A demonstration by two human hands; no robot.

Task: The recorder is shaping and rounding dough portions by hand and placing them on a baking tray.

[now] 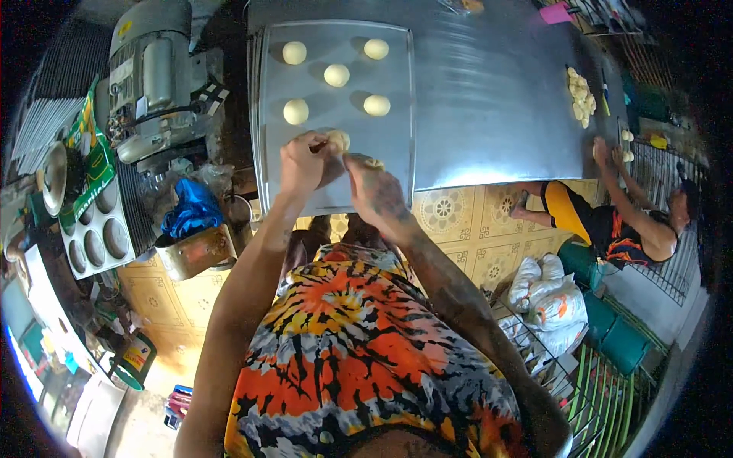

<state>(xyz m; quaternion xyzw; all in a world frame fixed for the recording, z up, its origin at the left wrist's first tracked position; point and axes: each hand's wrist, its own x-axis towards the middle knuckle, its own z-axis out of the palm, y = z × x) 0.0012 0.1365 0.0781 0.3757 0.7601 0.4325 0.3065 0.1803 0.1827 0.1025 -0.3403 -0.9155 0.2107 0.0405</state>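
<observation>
Pale round dough balls (337, 75) sit apart from one another on a flat metal baking tray (397, 160), several in all. Over the tray's near part my left hand (303, 162) has its fingers closed on a lump of dough (339, 140). Close beside it, to the right, my right hand (377, 192) is curled with a smaller piece of dough (374, 163) showing at its fingers. The fingertips of both hands are partly hidden, and the two hands nearly meet at the larger lump.
A shiny metal table (489, 114) extends right of the tray, with a pile of dough pieces (580, 98) at its far right. Another person (626, 221) works there. On the left stand a motor-driven machine (156, 76), a muffin pan (95, 237) and a metal box (195, 253).
</observation>
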